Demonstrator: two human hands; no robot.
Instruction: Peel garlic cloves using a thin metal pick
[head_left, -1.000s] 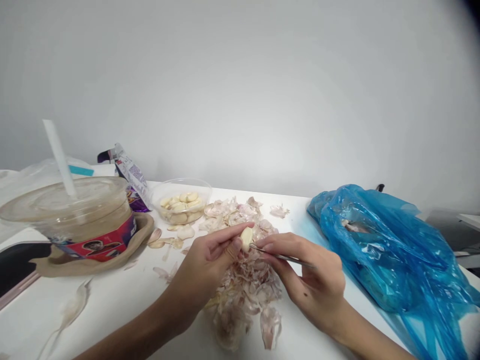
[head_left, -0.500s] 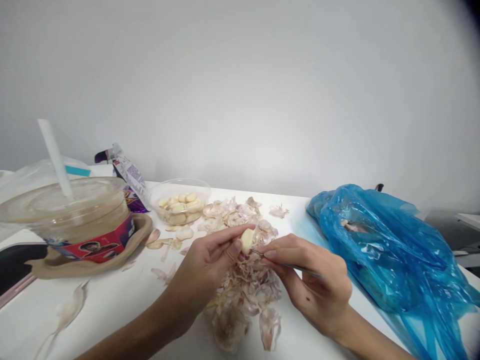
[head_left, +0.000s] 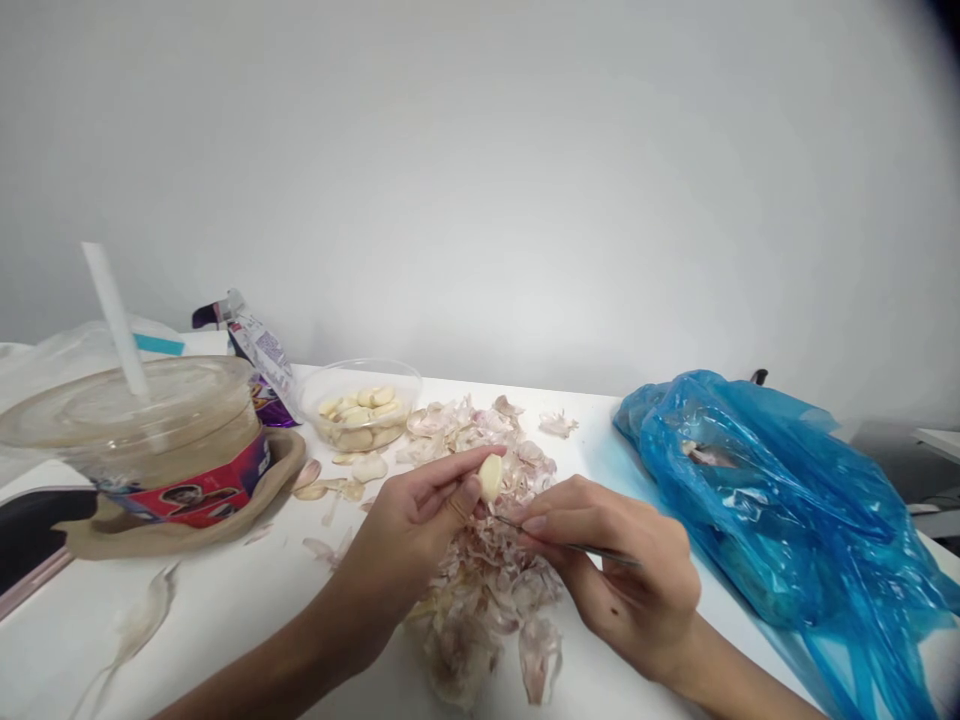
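Note:
A pale peeled garlic clove (head_left: pixel 491 478) is pinched between the thumb and fingers of my left hand (head_left: pixel 420 520). My right hand (head_left: pixel 626 560) is closed around a thin metal tool (head_left: pixel 592 549), whose exact kind I cannot make out. The tool's tip is just below the clove's lower end. Beneath both hands lies a heap of papery garlic skins (head_left: pixel 499 590). Behind my left hand, a clear plastic bowl (head_left: pixel 405 385) holds several peeled cloves (head_left: pixel 360 412).
At the left, a large drink cup (head_left: pixel 187 420) with a straw sits in a cardboard carrier (head_left: pixel 285 465), a purple snack wrapper (head_left: pixel 266 375) behind it. A blue plastic bag (head_left: pixel 765 500) covers the table's right side. A dark flat device (head_left: pixel 34 540) lies at the left edge.
The tip of the tool has moved slightly down and left, away from the clove's side. My left hand keeps its hold, with the clove turned a little.

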